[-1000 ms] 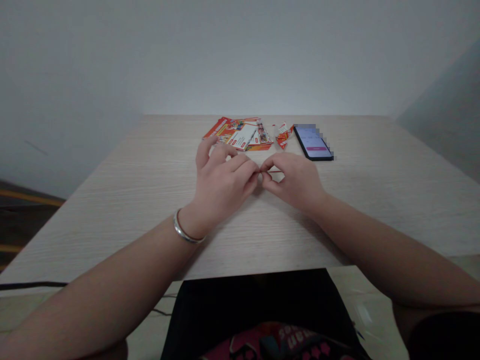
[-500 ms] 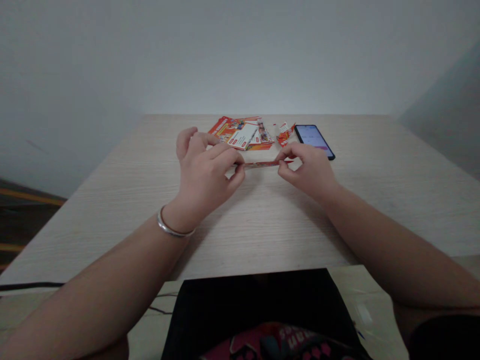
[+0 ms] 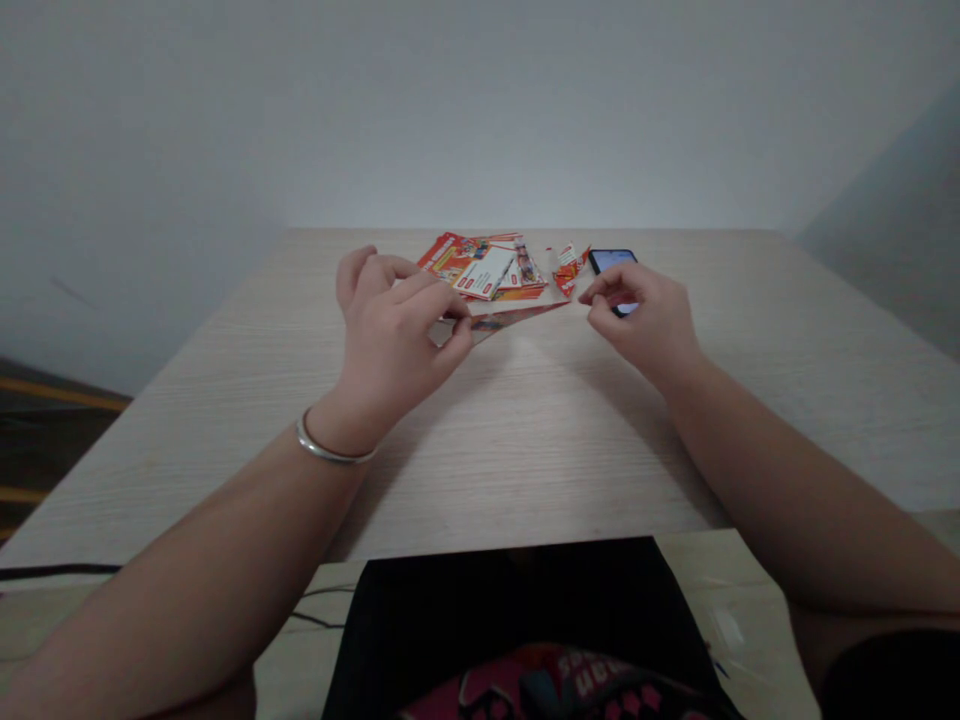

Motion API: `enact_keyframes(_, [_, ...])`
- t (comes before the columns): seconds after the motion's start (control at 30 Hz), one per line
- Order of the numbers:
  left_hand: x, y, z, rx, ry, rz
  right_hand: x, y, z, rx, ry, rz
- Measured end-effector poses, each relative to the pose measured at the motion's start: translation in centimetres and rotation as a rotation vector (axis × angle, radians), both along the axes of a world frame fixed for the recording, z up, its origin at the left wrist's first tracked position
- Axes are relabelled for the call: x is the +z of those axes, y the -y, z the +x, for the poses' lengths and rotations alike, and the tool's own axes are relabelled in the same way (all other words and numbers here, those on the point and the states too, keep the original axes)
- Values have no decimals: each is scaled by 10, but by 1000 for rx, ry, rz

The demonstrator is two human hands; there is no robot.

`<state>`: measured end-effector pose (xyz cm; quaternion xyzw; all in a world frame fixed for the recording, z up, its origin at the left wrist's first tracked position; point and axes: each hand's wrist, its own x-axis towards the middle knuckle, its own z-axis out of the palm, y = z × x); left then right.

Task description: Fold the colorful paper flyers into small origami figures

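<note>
My left hand (image 3: 397, 325) is closed in a pinch on a thin printed paper piece (image 3: 514, 317), red along its upper edge. Held above the table, the paper is seen nearly edge-on, narrowing to a point at its right end. A silver bangle (image 3: 330, 452) circles the left wrist. Just beyond that pointed end is my right hand (image 3: 645, 315), its thumb and index finger brought close together. A small gap shows between these fingertips and the paper; whether they hold a tiny scrap cannot be made out. The right hand partly covers a phone (image 3: 606, 260).
Behind the hands lies a stack of red and white printed cards or leaflets (image 3: 469, 265). Crumpled red and white wrapper pieces (image 3: 570, 268) sit between the stack and the phone. The pale wood-grain table (image 3: 525, 430) meets a plain wall (image 3: 525, 120) at its far edge.
My right hand has come off the paper's right end and moved right, over the phone. My left hand has shifted slightly left with the paper, which now slants up to the right.
</note>
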<state>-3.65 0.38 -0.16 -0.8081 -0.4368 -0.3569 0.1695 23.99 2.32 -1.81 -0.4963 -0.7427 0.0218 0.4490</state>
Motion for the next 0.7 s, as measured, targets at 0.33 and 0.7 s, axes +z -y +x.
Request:
enact_keyframes(0.33, [-6, -2, 8, -95, -36, -11, 7, 19, -25, 129, 251, 140])
enact_keyframes(0.7, [-6, 1, 17, -158, -156, -121, 9, 30, -44, 245, 413, 101])
